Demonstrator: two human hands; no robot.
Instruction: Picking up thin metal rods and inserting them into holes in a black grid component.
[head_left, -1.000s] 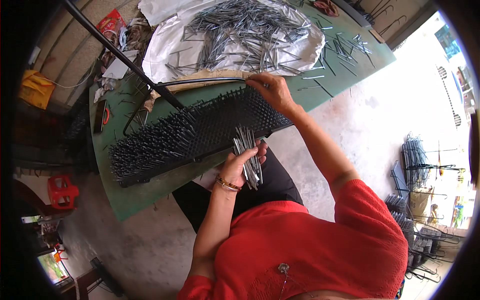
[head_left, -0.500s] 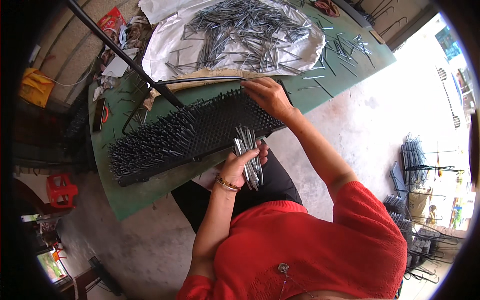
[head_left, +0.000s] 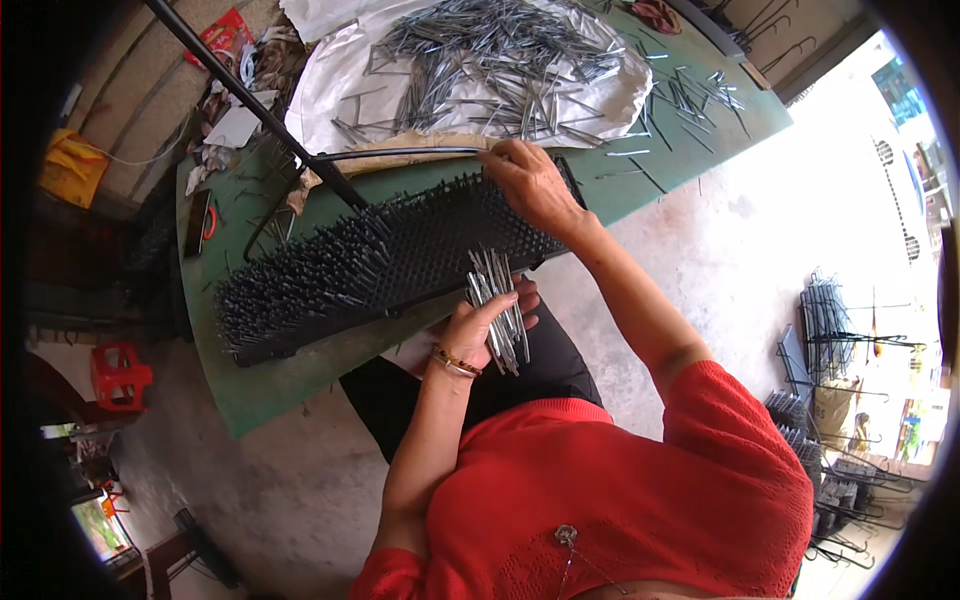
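**Spiked board mostly filled, right end in hand**

One long black board (head_left: 380,265) lies on the green surface (head_left: 300,375), bristling with upright nails along nearly its whole length. The right hand (head_left: 530,185) rests at its far right end, fingers pinched together; what they grip I cannot tell. The left hand (head_left: 480,330) is closed around one bundle of steel nails (head_left: 497,310) just below the board. One large heap of loose nails (head_left: 500,60) waits on a white sheet (head_left: 330,90) beyond, too many to count.
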